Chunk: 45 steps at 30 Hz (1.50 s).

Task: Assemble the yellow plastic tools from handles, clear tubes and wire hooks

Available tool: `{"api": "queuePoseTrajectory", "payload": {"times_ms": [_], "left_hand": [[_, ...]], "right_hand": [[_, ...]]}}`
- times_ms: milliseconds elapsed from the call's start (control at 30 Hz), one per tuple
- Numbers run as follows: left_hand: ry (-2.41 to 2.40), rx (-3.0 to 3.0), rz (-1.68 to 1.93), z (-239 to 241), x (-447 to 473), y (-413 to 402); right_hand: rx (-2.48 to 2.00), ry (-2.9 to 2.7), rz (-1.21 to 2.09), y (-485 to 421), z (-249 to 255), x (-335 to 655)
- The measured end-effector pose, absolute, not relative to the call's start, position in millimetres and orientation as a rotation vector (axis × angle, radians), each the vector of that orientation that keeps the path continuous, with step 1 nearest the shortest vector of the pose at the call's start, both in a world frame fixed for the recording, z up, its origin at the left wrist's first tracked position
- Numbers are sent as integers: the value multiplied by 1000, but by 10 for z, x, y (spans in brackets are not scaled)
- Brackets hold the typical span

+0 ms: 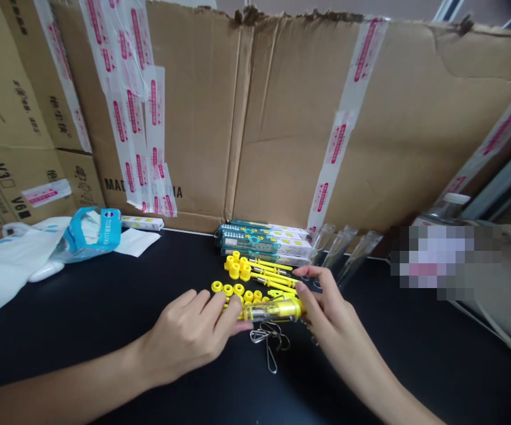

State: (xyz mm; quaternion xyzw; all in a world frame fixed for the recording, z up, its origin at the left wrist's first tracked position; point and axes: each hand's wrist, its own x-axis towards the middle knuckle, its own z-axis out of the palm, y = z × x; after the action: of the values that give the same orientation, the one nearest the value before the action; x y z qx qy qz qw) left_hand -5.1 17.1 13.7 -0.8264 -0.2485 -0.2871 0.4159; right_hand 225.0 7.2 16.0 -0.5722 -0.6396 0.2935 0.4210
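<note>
My left hand [196, 330] is closed around the left end of a clear tube with a yellow end [273, 310], held level just above the table. Yellow and metal parts show through its wall. My right hand [326, 301] is at the tube's yellow end, thumb and index finger spread apart; its lower fingers are partly hidden. Just behind the tube lie yellow sticks with metal sections [275, 277], yellow ring-shaped caps [228, 290] and taller yellow sleeves [235, 270]. Below the tube, bent metal wire clips [271, 342] lie on the black table.
Green-and-white printed boxes [264, 242] are stacked against the cardboard wall [282, 147]. Clear plastic tubes or sleeves [357, 254] stand beside them. A blue tissue pack [94, 233] lies at left with white sheets. A capped bottle [452, 206] and a blurred patch are at right.
</note>
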Motion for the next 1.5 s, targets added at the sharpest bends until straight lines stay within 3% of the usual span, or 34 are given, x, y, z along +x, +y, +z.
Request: {"api": "queuePoseTrajectory", "payload": {"times_ms": [267, 500, 567, 800, 1067, 1367, 1500], "left_hand": [[-650, -2075, -700, 148, -70, 177], [-564, -2113, -688, 166, -108, 204], [-550, -2133, -684, 165, -118, 217], [-494, -2187, -735, 194, -150, 216], [-574, -2427, -821, 160, -117, 213], [-634, -2524, -789, 54, -145, 255], [-671, -2666, -671, 63, -190, 286]], "right_hand": [[-1339, -1559, 964, 69, 135, 2256], [-1138, -1307, 1579, 148, 192, 2288], [-1132, -1344, 1614, 154, 201, 2315], [-1147, -1905, 752, -25, 193, 2343], [-1090, -1838, 58, -159, 102, 2155], [-896, -1895, -190, -130, 114, 2241], [-615, -2103, -68, -34, 92, 2325]]}}
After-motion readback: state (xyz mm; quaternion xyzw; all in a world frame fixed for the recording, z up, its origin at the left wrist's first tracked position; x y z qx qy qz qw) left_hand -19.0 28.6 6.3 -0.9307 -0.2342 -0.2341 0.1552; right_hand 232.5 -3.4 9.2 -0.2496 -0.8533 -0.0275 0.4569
